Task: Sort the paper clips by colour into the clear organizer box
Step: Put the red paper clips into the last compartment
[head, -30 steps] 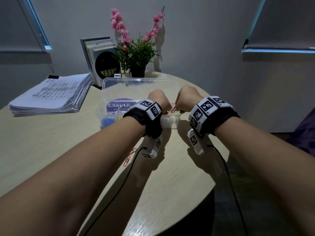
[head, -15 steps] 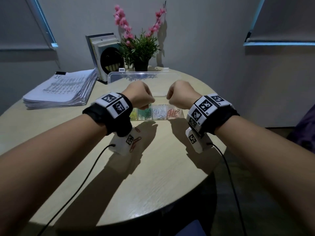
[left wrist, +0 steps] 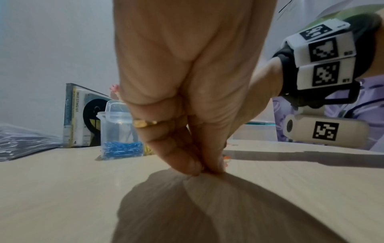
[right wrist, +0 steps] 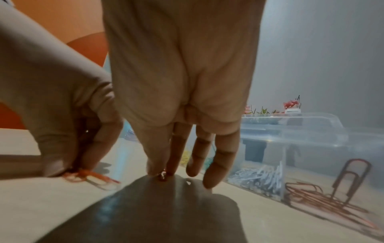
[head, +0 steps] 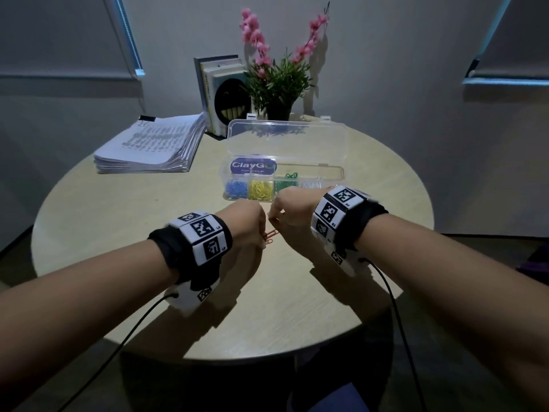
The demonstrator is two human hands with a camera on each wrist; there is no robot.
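Observation:
The clear organizer box [head: 341,171] stands open mid-table, with blue [head: 236,188], yellow [head: 261,190], green [head: 283,185] and white paper clips [head: 310,184] in separate compartments. Red clips [right wrist: 311,192] lie in its right end compartment. My left hand [head: 263,237] is down on the table in front of the box and pinches loose red paper clips [head: 271,234], which stick out to the right of its fingers. My right hand [head: 270,217] is just beside it. Its thumb and forefinger pinch a small red clip [right wrist: 163,175] at the table top.
A stack of printed papers [head: 151,144] lies at the back left. Upright books [head: 219,90] and a potted plant with pink flowers [head: 276,81] stand behind the box. The round table's front edge [head: 237,355] is near my forearms. Cables trail from both wrists.
Both hands have drawn back from over the box's compartments to the table in front of it. They now pinch red clips there.

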